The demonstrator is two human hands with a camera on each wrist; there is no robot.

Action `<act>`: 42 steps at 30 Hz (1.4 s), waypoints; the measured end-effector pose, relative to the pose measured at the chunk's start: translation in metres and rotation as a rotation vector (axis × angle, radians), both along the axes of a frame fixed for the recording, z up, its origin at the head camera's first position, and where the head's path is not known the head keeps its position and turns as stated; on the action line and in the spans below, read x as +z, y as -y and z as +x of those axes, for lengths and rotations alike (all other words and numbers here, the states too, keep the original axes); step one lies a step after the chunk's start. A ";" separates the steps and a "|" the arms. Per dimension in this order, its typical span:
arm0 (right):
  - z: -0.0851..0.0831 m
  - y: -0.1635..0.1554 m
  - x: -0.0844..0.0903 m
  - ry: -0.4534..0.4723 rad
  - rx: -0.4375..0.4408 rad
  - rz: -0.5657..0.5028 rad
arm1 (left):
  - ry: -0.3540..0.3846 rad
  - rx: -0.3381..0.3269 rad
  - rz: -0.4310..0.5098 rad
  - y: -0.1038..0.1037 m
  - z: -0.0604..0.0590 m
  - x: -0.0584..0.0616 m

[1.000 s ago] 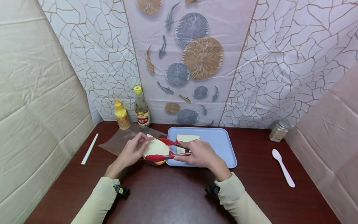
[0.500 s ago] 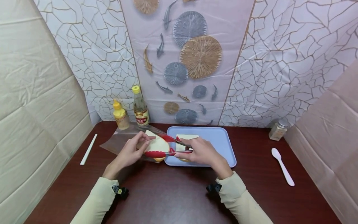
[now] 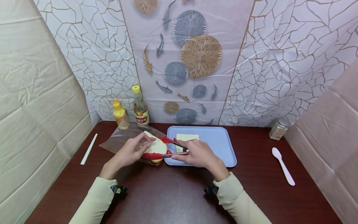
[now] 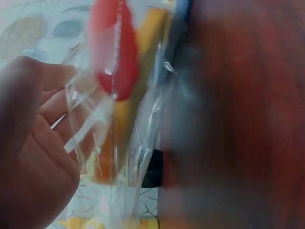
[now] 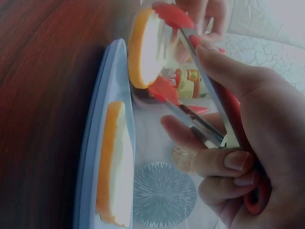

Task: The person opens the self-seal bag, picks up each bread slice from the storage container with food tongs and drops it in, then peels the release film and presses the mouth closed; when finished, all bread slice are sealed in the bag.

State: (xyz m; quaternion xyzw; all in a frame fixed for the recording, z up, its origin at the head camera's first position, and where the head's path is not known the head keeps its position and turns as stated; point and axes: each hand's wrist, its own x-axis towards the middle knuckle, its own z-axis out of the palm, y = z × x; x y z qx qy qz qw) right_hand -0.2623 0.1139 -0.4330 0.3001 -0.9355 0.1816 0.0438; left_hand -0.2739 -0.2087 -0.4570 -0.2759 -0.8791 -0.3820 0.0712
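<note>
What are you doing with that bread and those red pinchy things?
A person's right hand squeezes red-tipped tongs around a slice of bread at the mouth of a clear plastic bag. The left hand pinches the bag's edge to hold it open. Another slice lies on the blue tray beside them, on the dark wooden table.

Soft, even light filled the head view, bright on the far patterned backdrop, with only faint shadows beneath the arms on the dark red-brown wooden table (image 3: 173, 199). Straight lines bowed toward the edges. The left wrist view was heavily blurred, its right half smeared. The right wrist view was dimmer, with soft edges.
</note>
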 end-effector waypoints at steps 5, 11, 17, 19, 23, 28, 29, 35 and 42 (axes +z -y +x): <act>0.002 0.006 -0.003 -0.010 0.001 0.007 | 0.022 -0.036 -0.037 -0.005 0.002 -0.003; 0.001 0.011 -0.008 0.033 -0.003 0.033 | 0.005 -0.033 0.052 -0.004 0.007 0.008; 0.000 0.006 -0.005 -0.005 0.003 -0.022 | 0.020 -0.051 -0.046 -0.002 0.004 0.008; -0.001 0.004 -0.005 -0.011 0.008 -0.043 | 0.023 -0.040 -0.077 -0.002 0.003 0.007; -0.001 0.004 -0.007 -0.022 0.029 -0.057 | 0.035 -0.031 -0.058 -0.002 0.003 0.007; -0.001 0.010 -0.013 -0.044 0.064 -0.048 | 0.056 -0.105 0.035 -0.001 0.002 0.008; 0.000 0.011 -0.014 -0.050 0.064 -0.046 | 0.061 -0.114 0.051 -0.001 0.002 0.008; 0.001 0.016 -0.020 -0.099 0.013 -0.046 | 0.098 -0.084 0.105 0.001 0.001 0.007; 0.001 0.020 -0.025 -0.111 0.020 -0.058 | 0.133 -0.128 0.173 -0.002 0.002 0.010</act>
